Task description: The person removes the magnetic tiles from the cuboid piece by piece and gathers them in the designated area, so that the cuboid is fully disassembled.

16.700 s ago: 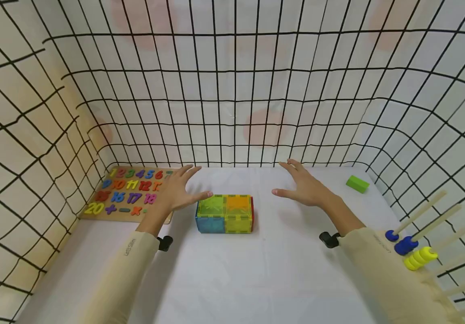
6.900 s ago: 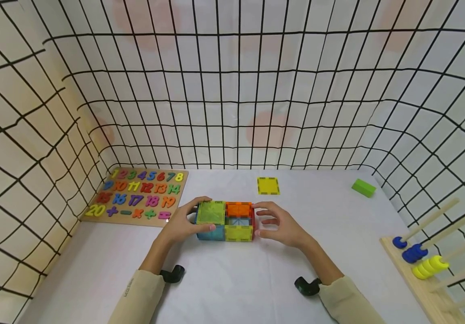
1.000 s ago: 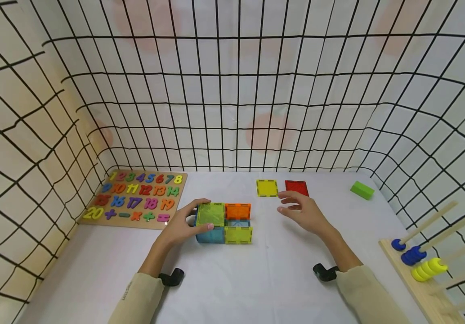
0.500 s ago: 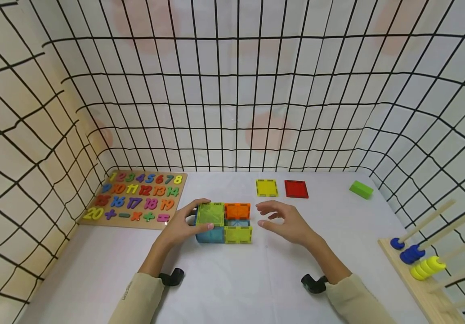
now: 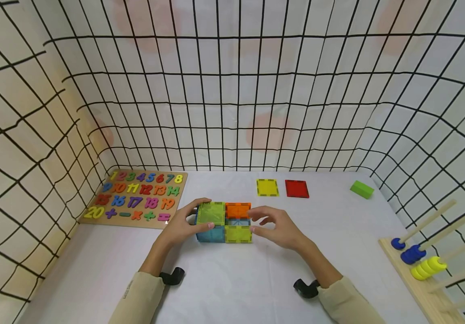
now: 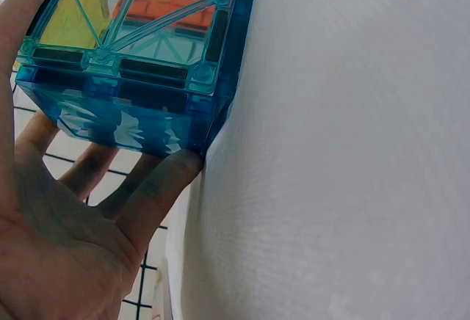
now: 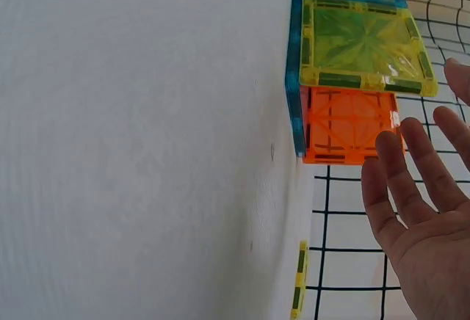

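A two-cube box of see-through magnetic tiles rests on the white cloth. Its left half has a green top tile (image 5: 211,213) and a blue front tile (image 5: 211,235). The right half lacks a top and a right side, between an orange back tile (image 5: 238,210) and a yellow front tile (image 7: 367,45). My left hand (image 5: 180,225) grips the left end, thumb in front, fingers behind. At the right end, my right hand (image 5: 279,227) has its parted fingertips beside the orange and yellow tiles, holding nothing. Loose yellow (image 5: 267,187) and red (image 5: 297,189) tiles lie flat behind.
A wooden number puzzle board (image 5: 135,198) lies at the left. A green block (image 5: 362,189) sits far right, with a bead stacker (image 5: 418,279) on pegs at the near right. Black wire mesh (image 5: 236,103) walls the back and sides.
Since the earliest frame, the yellow top tile and red side tile have come off and lie behind the box. My right hand has moved left from the red tile to the box; the left stays.
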The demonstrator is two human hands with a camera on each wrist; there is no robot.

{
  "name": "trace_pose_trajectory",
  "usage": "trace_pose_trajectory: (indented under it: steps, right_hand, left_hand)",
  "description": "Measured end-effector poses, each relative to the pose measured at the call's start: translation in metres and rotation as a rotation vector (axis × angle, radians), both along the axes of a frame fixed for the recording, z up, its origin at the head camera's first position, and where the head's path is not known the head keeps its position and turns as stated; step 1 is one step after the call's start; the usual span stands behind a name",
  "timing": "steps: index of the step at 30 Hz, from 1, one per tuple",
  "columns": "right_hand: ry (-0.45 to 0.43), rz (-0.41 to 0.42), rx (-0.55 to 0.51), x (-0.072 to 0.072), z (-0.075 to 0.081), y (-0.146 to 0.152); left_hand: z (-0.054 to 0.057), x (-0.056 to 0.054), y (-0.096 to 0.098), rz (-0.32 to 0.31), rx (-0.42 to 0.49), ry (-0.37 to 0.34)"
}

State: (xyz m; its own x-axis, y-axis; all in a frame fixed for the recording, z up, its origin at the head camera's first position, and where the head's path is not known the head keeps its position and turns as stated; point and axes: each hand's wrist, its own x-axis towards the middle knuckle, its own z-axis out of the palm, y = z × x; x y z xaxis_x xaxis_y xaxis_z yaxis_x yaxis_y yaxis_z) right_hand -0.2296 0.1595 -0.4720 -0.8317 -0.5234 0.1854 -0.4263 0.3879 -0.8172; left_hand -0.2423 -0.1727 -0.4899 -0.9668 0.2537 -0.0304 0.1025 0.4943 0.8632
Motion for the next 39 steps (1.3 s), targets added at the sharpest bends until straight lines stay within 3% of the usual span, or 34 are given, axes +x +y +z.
trace_pose_trajectory:
  steps: [17,39]
  right_hand:
    - [-0.019,0.053,-0.031,0.005,-0.005,-0.018]
    - [-0.032,0.082,0.083,0.007,-0.001,-0.043]
  left_hand:
    - [0.004,0.001,0.0,0.001,0.0,-0.002]
    - [0.002,0.0,0.0,-0.012,-0.005,-0.001]
